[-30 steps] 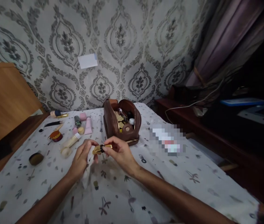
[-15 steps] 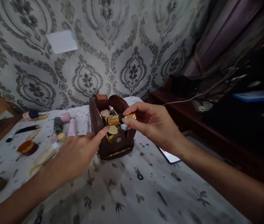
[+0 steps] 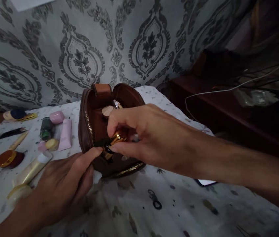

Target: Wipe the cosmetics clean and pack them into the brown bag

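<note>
A brown cosmetic bag (image 3: 86,128) stands unzipped on the patterned cloth. Between the thumb and fingers of my right hand (image 3: 139,131) is a gold and black lipstick tube (image 3: 117,138), tilted down inside the bag's mouth. My left hand (image 3: 67,177) is at the bag's front left edge, its index finger over the rim beside the tube and its other fingers curled outside. A round beige item (image 3: 107,111) shows in the bag behind my right fingers; the rest of the contents is mostly hidden. Something whitish (image 3: 97,176) shows below my left fingers.
Left of the bag lie a pink tube (image 3: 65,135), a dark green bottle (image 3: 46,127), a pale tube (image 3: 34,168), an amber jar (image 3: 8,159) and brushes (image 3: 13,132). Behind rises a patterned wall (image 3: 114,39). A phone's corner (image 3: 206,182) shows under my right forearm.
My right hand has lowered the lipstick tube from above the bag into its opening. My left hand has shifted onto the bag's edge. The view has moved closer and down.
</note>
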The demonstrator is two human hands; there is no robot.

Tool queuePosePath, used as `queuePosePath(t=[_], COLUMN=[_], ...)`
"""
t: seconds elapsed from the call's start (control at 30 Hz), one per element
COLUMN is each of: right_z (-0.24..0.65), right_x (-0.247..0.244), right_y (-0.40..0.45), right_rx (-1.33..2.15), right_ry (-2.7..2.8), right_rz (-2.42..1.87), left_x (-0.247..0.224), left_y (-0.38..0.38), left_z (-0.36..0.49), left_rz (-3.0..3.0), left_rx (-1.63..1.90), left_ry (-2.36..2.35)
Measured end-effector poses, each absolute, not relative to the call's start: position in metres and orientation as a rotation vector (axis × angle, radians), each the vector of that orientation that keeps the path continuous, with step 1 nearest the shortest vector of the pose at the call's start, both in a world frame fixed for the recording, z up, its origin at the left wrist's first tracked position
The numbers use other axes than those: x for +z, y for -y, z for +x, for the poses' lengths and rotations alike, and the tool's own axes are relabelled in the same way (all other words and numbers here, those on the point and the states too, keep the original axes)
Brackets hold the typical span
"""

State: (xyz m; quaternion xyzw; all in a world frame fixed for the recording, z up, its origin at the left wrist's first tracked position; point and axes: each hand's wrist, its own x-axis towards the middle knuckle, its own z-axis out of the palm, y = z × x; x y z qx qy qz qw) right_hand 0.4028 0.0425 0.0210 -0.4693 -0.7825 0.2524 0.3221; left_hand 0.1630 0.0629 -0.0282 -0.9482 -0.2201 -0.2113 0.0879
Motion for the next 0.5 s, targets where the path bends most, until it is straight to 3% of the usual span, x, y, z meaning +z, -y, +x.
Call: queuePosePath(t=[0.5], right_z=[0.377], right_x=[0.025], right_y=[-0.048], right_rx=[0.670], right_ry=[2.378], right_rz=[-1.301], left_x=[-0.032], left_y=[-0.064], left_z=[0.165], left_rz=[-2.794], left_rx=[-0.758], left_ry=[0.549])
